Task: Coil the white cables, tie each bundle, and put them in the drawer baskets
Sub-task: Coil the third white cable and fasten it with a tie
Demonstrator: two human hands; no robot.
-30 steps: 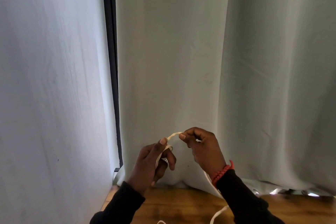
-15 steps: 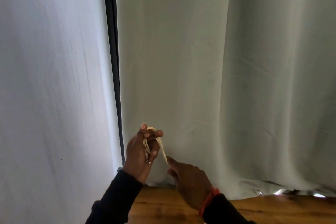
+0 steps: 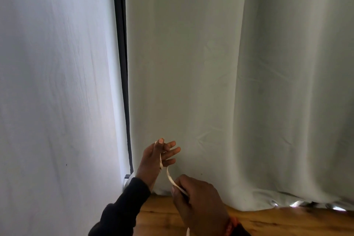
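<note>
— Where is the cable from where you stand?

— The white cable [image 3: 168, 175] runs between the two hands, low in front of the pale curtain [image 3: 191, 82]. Its upper end loops over the left hand [image 3: 155, 159], passing the thumb and crossing the palm side. From there it slants down and to the right into the right hand [image 3: 199, 203].

— How are the left fingers set?

— Spread and mostly straight, pointing to the right, with the thumb raised at the top. The cable lies wrapped against them; I cannot tell how many turns there are.

— And the right hand?

— It sits lower and nearer, back of the hand towards us, fingers curled round the cable. The strand enters by the thumb side, and a short white piece shows again below the wrist at the bottom edge.

— Anything on the wrists?

— A red braided bracelet [image 3: 230, 226] on the right wrist, and a dark sleeve [image 3: 122, 210] on the left arm.

— What is around them?

— A wooden surface [image 3: 287, 222] beneath the hands, with the curtain hem resting on it. To the left hangs a second, lighter curtain [image 3: 53, 101], and a dark vertical frame [image 3: 122, 63] shows in the gap between the two.
</note>
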